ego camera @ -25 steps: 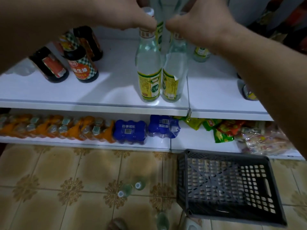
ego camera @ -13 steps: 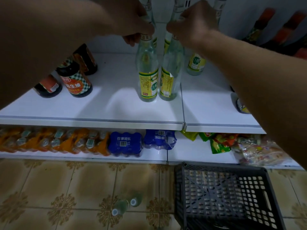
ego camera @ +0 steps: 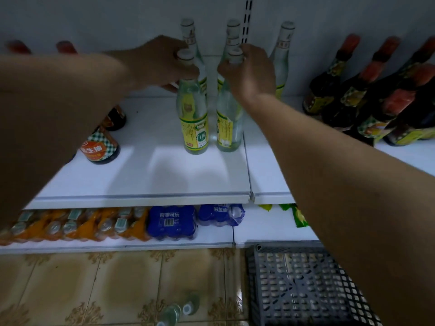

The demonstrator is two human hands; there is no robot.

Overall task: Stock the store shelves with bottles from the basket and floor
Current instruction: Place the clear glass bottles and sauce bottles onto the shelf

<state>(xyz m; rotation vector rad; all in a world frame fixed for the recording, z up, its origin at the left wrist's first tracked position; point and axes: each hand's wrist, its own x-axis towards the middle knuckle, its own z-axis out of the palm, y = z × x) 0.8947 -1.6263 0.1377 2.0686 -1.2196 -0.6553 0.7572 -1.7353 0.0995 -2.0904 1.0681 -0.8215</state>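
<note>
Both clear bottles (ego camera: 195,118) have been pushed deeper onto the white shelf (ego camera: 146,175), upright, necks gripped by the left hand (ego camera: 162,64) and right hand (ego camera: 251,71). Two bottles (ego camera: 179,311) lie on the tiled floor (ego camera: 70,285) beside the grey basket (ego camera: 303,285).

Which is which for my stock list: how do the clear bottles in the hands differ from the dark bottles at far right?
Clear bottles stand upright; dark bottles look tilted. Clear ones have white caps, dark ones red. Both carry yellow labels on the same shelf.
</note>
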